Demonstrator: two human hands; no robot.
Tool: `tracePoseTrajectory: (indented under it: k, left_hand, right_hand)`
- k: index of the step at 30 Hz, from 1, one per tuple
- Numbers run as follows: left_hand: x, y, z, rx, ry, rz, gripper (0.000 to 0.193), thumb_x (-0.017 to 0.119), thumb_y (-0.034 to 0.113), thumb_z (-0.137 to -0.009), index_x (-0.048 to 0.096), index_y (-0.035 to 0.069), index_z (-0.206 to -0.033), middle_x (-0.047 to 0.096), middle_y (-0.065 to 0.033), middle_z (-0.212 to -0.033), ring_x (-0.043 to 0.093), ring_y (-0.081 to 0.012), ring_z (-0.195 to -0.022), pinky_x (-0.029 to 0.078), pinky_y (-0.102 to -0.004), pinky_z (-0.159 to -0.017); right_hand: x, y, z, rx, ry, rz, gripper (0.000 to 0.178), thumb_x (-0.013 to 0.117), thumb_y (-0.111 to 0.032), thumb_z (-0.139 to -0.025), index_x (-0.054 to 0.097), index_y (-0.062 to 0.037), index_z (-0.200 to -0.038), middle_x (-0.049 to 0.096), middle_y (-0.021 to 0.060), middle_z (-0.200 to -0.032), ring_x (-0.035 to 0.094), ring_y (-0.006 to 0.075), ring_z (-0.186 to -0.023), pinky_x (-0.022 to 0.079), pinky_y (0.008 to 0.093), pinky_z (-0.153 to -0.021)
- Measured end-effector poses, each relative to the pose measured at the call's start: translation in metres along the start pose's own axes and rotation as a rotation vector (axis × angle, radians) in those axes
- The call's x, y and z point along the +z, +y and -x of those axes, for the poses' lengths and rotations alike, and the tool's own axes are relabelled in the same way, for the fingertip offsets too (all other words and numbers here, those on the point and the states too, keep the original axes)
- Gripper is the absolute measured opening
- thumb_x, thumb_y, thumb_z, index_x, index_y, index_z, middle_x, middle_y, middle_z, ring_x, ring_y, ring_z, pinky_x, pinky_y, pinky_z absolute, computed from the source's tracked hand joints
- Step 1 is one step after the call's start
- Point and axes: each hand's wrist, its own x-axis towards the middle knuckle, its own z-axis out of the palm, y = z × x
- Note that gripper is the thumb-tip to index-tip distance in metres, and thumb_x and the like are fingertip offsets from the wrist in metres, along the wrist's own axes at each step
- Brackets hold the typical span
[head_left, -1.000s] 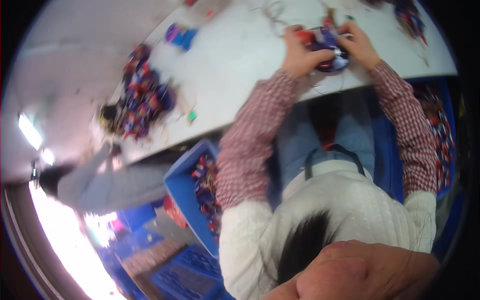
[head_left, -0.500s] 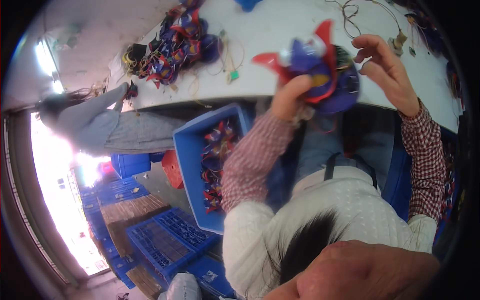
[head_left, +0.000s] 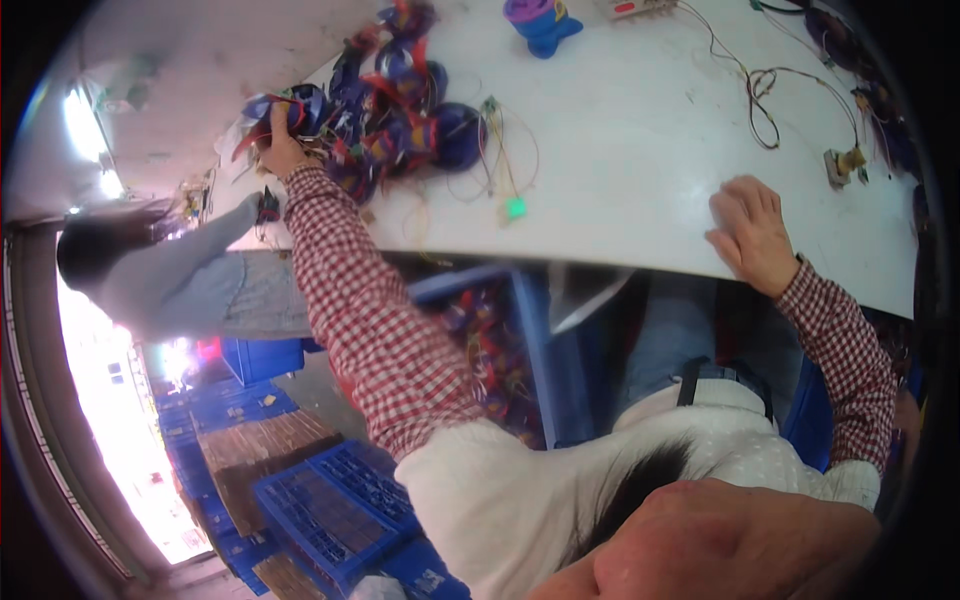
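At the far left of the white table (head_left: 620, 170), my left hand (head_left: 283, 148) reaches out with its fingers closed on a purple-and-red plastic toy part (head_left: 262, 106). It is at the edge of a pile of similar purple, red and yellow toy parts (head_left: 395, 140), with thin wires among them. Whether the held part touches the pile, I cannot tell. My right hand (head_left: 752, 235) rests on the table near its front edge, fingers loosely bent and thumb apart, holding nothing.
A blue-and-purple toy-like piece (head_left: 540, 25) stands at the back. Wires with a small motor-like part (head_left: 845, 165) lie at right, a green-tipped wire (head_left: 515, 207) at left. Below the edge is a blue bin (head_left: 535, 350) of toy parts. Another person (head_left: 170, 280) works at left; blue crates (head_left: 335, 505) stand behind.
My left hand has carried the toy part from in front of me to the pile at far left. My right hand has come down onto the table.
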Motion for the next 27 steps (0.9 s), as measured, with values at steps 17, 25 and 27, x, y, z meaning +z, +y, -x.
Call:
tracePoseTrajectory:
  k: [17, 25, 27]
  left_hand:
    - [-0.026, -0.203, -0.171, 0.014, -0.598, -1.238, 0.065, 0.074, 0.04, -0.071, 0.048, 0.023, -0.128, 0.064, -0.0084, -0.11, 0.063, -0.0269, -0.094, 0.052, -0.0389, -0.077]
    - [0.086, -0.105, -0.07, 0.398, -0.778, -1.005, 0.054, 0.069, 0.026, -0.075, 0.052, 0.014, -0.124, 0.063, -0.0087, -0.108, 0.062, -0.024, -0.09, 0.051, -0.0344, -0.076]
    - [0.124, -0.09, -0.046, 0.434, -0.791, -0.849, 0.049, 0.066, 0.026, -0.078, 0.053, 0.01, -0.122, 0.063, -0.0102, -0.107, 0.061, -0.0234, -0.089, 0.05, -0.033, -0.076]
  right_hand:
    - [0.015, -0.008, -0.009, 0.031, -0.088, 0.042, 0.04, 0.059, -0.025, -0.078, 0.051, -0.0023, -0.11, 0.044, 0.0177, -0.12, 0.041, 0.0365, -0.113, 0.032, 0.0495, -0.097]
    - [0.036, -0.009, -0.007, -0.058, 0.007, 0.034, 0.026, 0.049, -0.03, -0.09, 0.048, -0.0065, -0.101, 0.047, 0.0134, -0.101, 0.044, 0.0283, -0.097, 0.037, 0.0445, -0.09]
    - [0.044, -0.003, 0.007, -0.015, 0.063, 0.041, 0.022, 0.05, -0.029, -0.09, 0.05, -0.0074, -0.096, 0.048, 0.0128, -0.097, 0.044, 0.027, -0.095, 0.038, 0.044, -0.088]
